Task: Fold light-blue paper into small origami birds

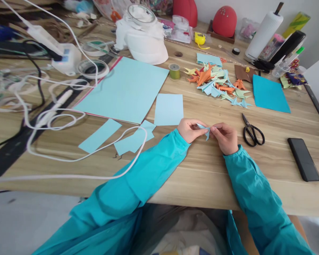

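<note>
Between my hands is a small light-blue folded paper crane (207, 133), held just above the wooden table. My left hand (190, 130) pinches one side of it between thumb and fingers. On the other side, my right hand (225, 137) grips a tip with thumb and forefinger. A square of pale blue paper (169, 109) lies just beyond my left hand. Black-handled scissors (252, 132) rest to the right of my right hand. Farther back is a pile of folded paper cranes (215, 83) in orange, blue, green and yellow.
A large light-blue sheet (127, 88) and paper offcuts (101, 136) lie left. A white cable (77, 177) loops across the table's left side. A spool of green thread (174, 71), a teal sheet (271, 94) and a phone (304, 159) also lie around.
</note>
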